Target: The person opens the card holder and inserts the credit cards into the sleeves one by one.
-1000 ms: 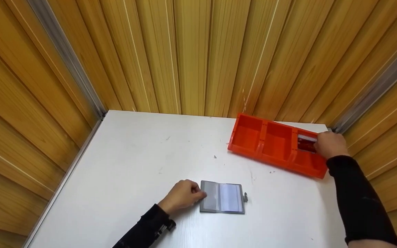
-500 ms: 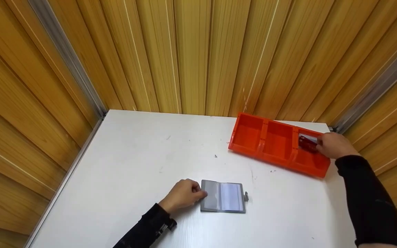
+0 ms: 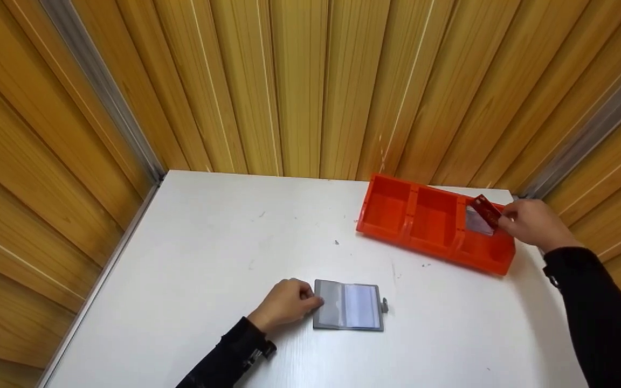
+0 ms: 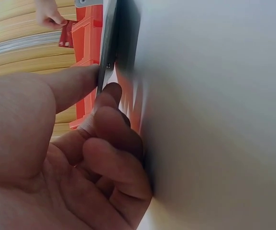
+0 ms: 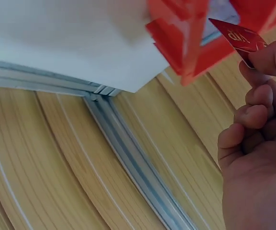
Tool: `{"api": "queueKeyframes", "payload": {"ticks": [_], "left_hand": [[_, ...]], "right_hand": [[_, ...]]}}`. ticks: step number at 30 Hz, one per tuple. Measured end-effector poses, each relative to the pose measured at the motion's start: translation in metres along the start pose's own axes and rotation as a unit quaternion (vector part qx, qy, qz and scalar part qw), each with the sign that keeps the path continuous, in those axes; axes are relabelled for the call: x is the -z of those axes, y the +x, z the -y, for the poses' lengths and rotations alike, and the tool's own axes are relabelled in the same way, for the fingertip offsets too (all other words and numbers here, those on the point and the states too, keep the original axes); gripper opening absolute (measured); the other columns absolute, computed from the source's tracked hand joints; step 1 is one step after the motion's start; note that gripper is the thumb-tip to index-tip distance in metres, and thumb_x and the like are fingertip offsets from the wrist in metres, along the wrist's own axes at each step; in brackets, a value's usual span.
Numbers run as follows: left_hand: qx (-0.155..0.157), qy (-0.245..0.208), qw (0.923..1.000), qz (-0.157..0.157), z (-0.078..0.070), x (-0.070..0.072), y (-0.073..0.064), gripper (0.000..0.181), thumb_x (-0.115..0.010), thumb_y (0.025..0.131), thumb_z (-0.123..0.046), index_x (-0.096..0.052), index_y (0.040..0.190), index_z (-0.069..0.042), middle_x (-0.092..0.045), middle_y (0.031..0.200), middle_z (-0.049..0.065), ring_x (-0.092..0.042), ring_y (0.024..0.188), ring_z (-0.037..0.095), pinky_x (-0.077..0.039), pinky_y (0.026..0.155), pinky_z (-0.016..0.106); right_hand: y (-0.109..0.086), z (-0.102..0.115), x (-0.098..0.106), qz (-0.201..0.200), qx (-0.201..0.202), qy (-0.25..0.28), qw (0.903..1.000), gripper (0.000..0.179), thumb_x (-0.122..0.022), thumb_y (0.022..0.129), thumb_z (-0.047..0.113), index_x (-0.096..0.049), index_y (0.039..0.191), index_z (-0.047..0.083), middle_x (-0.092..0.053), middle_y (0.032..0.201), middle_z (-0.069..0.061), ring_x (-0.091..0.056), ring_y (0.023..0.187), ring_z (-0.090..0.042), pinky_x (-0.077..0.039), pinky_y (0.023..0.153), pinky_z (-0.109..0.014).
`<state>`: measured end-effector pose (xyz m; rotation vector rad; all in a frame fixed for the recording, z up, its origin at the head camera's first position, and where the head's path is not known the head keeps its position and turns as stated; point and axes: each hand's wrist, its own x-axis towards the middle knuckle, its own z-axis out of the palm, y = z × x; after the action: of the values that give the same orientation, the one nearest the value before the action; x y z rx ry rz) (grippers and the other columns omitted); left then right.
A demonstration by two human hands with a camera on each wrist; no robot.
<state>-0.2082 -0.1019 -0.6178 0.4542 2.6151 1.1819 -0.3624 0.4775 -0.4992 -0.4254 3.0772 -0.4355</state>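
Observation:
In the head view a grey card holder [image 3: 361, 307] lies spread open on the white table, its clear sleeves facing up and a clasp tab on its right side. My left hand [image 3: 286, 305] pinches its left edge, thumb on top and fingertips at the underside, as the left wrist view shows. Over the right compartment of the red tray [image 3: 433, 249], my right hand [image 3: 537, 223] pinches a red card [image 3: 486, 211] between thumb and index finger. Gold "VIP" lettering shows on that card [image 5: 240, 37] in the right wrist view. A pale card [image 3: 477, 221] lies in the compartment below it.
The tray has three compartments and stands at an angle near the table's back right corner. Wood-patterned panels [image 3: 299, 86] rise behind and beside the white table [image 3: 224, 231], with metal rails [image 3: 111, 91] at the corners.
My right hand has lifted the red card up from the tray's right compartment, uncovering the pale card, and has shifted slightly right. My left hand and the card holder stay put.

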Motion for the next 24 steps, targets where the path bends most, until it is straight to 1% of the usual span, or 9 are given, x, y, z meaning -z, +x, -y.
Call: {"api": "queueKeyframes", "payload": {"ticks": [2, 5, 10, 13, 17, 21, 24], "left_hand": [[-0.002, 0.001, 1.0000, -0.004, 0.000, 0.000, 0.000, 0.031, -0.077, 0.101, -0.034, -0.073, 0.074, -0.019, -0.057, 0.062, -0.017, -0.050, 0.056, 0.001, -0.041, 0.063, 0.021], [0.001, 0.003, 1.0000, -0.005, -0.001, 0.000, 0.000, 0.031, -0.077, 0.101, -0.034, -0.074, 0.074, -0.018, -0.057, 0.060, -0.018, -0.051, 0.055, 0.000, -0.041, 0.063, 0.021], [0.001, 0.003, 1.0000, -0.009, -0.001, -0.001, -0.001, 0.031, -0.076, 0.101, -0.033, -0.075, 0.074, -0.017, -0.057, 0.060, -0.017, -0.051, 0.056, 0.002, -0.042, 0.064, 0.022], [0.000, 0.001, 0.9999, -0.013, 0.000, -0.001, -0.002, 0.032, -0.076, 0.101, -0.032, -0.073, 0.073, -0.017, -0.055, 0.060, -0.016, -0.050, 0.057, 0.003, -0.042, 0.064, 0.023], [0.002, 0.000, 0.9999, -0.010, 0.001, -0.003, -0.002, 0.033, -0.075, 0.103, -0.032, -0.072, 0.073, -0.019, -0.054, 0.061, -0.016, -0.048, 0.057, 0.002, -0.042, 0.063, 0.022], [0.006, -0.001, 0.9999, -0.013, 0.001, -0.004, -0.001, 0.033, -0.075, 0.103, -0.034, -0.072, 0.073, -0.020, -0.054, 0.061, -0.017, -0.049, 0.058, 0.002, -0.043, 0.066, 0.023], [0.009, 0.001, 0.9998, -0.019, 0.000, -0.004, 0.000, 0.033, -0.075, 0.102, -0.035, -0.073, 0.073, -0.020, -0.055, 0.062, -0.017, -0.051, 0.062, 0.003, -0.043, 0.068, 0.024]], "right_hand": [[-0.002, 0.009, 0.001, -0.009, -0.008, 0.023, 0.9997, 0.027, -0.067, 0.103, 0.017, -0.077, 0.109, -0.007, -0.074, 0.093, -0.018, -0.061, 0.082, -0.029, -0.051, 0.066, -0.032], [-0.006, 0.025, -0.002, -0.026, -0.011, 0.045, 0.9986, 0.025, -0.067, 0.105, 0.019, -0.079, 0.109, -0.003, -0.072, 0.094, -0.016, -0.058, 0.082, -0.027, -0.049, 0.061, -0.028], [-0.007, 0.059, -0.010, -0.064, 0.018, 0.055, 0.9963, 0.019, -0.069, 0.104, 0.018, -0.081, 0.104, 0.003, -0.071, 0.090, -0.012, -0.056, 0.079, -0.025, -0.045, 0.057, -0.027], [-0.006, 0.087, -0.017, -0.079, 0.033, 0.081, 0.9930, 0.016, -0.070, 0.103, 0.015, -0.081, 0.099, 0.005, -0.070, 0.085, -0.010, -0.056, 0.075, -0.023, -0.045, 0.057, -0.026], [-0.008, 0.128, -0.027, -0.070, 0.030, 0.131, 0.9884, 0.014, -0.068, 0.103, 0.013, -0.080, 0.099, 0.007, -0.067, 0.084, -0.008, -0.056, 0.074, -0.023, -0.047, 0.060, -0.026], [-0.015, 0.167, -0.038, -0.043, 0.023, 0.171, 0.9840, 0.013, -0.069, 0.104, 0.014, -0.080, 0.101, 0.009, -0.068, 0.085, -0.007, -0.057, 0.075, -0.024, -0.049, 0.062, -0.025], [-0.022, 0.192, -0.047, -0.025, 0.023, 0.195, 0.9803, 0.013, -0.069, 0.104, 0.013, -0.081, 0.099, 0.010, -0.068, 0.083, -0.006, -0.057, 0.074, -0.023, -0.048, 0.062, -0.025]]}}
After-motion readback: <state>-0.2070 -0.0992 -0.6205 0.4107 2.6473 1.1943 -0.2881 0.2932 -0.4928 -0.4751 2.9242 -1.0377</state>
